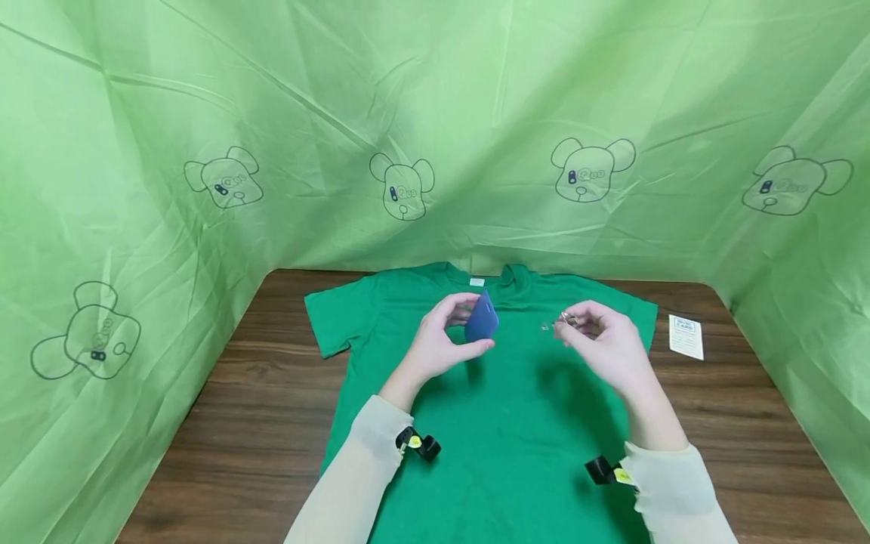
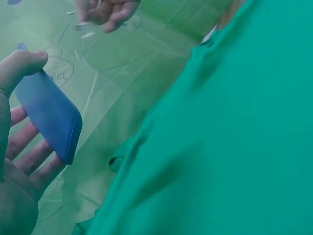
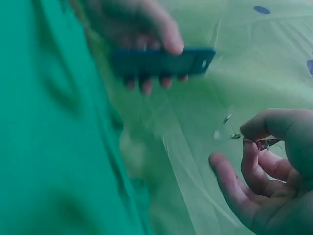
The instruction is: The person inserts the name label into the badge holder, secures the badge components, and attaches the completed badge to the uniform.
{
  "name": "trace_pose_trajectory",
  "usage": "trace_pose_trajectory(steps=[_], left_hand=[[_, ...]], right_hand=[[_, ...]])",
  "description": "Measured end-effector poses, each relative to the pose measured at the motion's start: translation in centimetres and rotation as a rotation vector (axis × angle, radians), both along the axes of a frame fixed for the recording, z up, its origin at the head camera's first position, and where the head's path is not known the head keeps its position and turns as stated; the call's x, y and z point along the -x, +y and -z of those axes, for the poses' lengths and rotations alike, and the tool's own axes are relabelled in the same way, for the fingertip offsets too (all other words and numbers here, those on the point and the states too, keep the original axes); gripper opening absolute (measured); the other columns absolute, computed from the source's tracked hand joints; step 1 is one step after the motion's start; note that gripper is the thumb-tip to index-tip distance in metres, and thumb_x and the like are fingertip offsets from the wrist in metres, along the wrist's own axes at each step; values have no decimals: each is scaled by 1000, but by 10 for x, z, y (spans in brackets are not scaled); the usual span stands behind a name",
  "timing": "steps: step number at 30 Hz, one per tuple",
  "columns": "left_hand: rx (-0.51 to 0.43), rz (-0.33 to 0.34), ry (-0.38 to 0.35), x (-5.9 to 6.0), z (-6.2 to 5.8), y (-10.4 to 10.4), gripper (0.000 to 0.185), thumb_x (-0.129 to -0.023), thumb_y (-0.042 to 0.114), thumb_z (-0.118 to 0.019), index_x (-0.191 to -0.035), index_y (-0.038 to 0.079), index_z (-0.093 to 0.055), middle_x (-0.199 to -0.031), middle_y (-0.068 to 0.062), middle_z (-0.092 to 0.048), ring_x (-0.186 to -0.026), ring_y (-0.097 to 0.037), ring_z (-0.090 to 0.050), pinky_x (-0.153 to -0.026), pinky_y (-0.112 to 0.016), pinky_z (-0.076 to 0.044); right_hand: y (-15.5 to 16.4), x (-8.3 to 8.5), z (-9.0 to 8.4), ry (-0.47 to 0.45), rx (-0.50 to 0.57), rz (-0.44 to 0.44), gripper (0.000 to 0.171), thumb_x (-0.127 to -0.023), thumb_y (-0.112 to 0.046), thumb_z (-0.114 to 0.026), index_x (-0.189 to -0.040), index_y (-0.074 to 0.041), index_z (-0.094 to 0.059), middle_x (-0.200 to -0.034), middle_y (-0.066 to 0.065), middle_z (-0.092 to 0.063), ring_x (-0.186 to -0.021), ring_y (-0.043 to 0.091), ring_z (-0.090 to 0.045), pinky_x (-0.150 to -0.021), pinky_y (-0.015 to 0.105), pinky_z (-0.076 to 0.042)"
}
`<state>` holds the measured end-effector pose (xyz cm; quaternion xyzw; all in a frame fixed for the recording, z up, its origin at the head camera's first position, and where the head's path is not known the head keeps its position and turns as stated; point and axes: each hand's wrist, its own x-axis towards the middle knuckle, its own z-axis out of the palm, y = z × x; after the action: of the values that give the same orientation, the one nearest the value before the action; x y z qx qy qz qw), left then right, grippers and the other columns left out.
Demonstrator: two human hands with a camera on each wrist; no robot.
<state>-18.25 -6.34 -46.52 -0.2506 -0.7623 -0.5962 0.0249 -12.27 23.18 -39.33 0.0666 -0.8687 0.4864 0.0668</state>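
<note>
Green cloth walls (image 1: 476, 98) enclosed wooden table (image 1: 272, 393). Left hand (image 1: 438, 336) gripped flat blue holder (image 1: 481, 319) between thumb and fingers above green T-shirt (image 1: 510, 423); right hand (image 1: 608, 344) pinched small metal trinket (image 1: 569, 319). Steady hold, light pinch seemed wisest.

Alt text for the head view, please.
A person's left grip holds a flat blue case, and the right grip pinches a small shiny item, above a green shirt spread on a wooden table. A white card lies right of the shirt; green sheeting hangs behind.
</note>
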Motion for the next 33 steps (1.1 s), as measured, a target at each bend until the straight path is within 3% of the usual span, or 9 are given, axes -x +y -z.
trace_pose_trajectory(steps=[4, 8, 12, 17, 24, 28, 33], left_hand=[[4, -3, -1, -1, 1, 0, 73, -86, 23, -97, -150, 24, -61, -139, 2, -68, -122, -18, -69, -108, -46, -57], [10, -2, 4, 0, 2, 1, 73, -86, 23, -96, -149, 24, -61, -139, 2, -68, -122, -17, -69, -108, -45, -57], [15, -2, 9, 0, 2, 1, 72, -86, 24, -96, -149, 23, -61, -139, 2, -68, -121, -17, -69, -107, -41, -57], [20, -6, 1, -1, 2, 1, 71, -87, 25, -95, -149, 24, -60, -138, 3, -68, -121, -16, -68, -108, -39, -57], [16, -7, 8, 0, 2, 1, 72, -86, 26, -96, -149, 24, -61, -139, 3, -68, -121, -17, -68, -107, -42, -57], [8, -6, 7, 1, 1, 0, 72, -86, 25, -97, -149, 23, -61, -139, 1, -68, -122, -19, -68, -108, -44, -57], [8, -8, 3, 1, 1, 0, 71, -86, 25, -96, -148, 23, -62, -138, 2, -68, -121, -17, -68, -107, -43, -58]], right_hand=[[25, -6, 5, 60, -242, 75, 13, -105, -26, -75, -110, -14, -76, -105, 4, -77, -91, 15, -72, -75, 18, -54], [54, -10, 11, 49, -261, 98, 14, -105, -25, -74, -110, -12, -74, -114, 10, -81, -90, 1, -72, -70, 16, -53], [82, -11, 16, 50, -285, 127, 15, -104, -24, -76, -105, -10, -71, -105, 12, -83, -76, -8, -67, -64, 17, -50], [115, -13, 25, -51, -372, 105, 22, -105, -29, -77, -111, -8, -70, -91, 5, -79, -67, 7, -69, -63, 25, -51], [149, -14, 37, -234, -488, 70, 41, -105, -39, -75, -116, 0, -68, -78, -1, -75, -74, 19, -66, -63, 34, -47], [160, -12, 46, -312, -491, 73, 53, -104, -41, -75, -125, 6, -62, -77, -2, -76, -74, 21, -70, -65, 34, -49], [166, -7, 60, -326, -506, 90, 56, -103, -42, -77, -126, 7, -62, -75, -4, -75, -72, 18, -69, -69, 35, -50]])
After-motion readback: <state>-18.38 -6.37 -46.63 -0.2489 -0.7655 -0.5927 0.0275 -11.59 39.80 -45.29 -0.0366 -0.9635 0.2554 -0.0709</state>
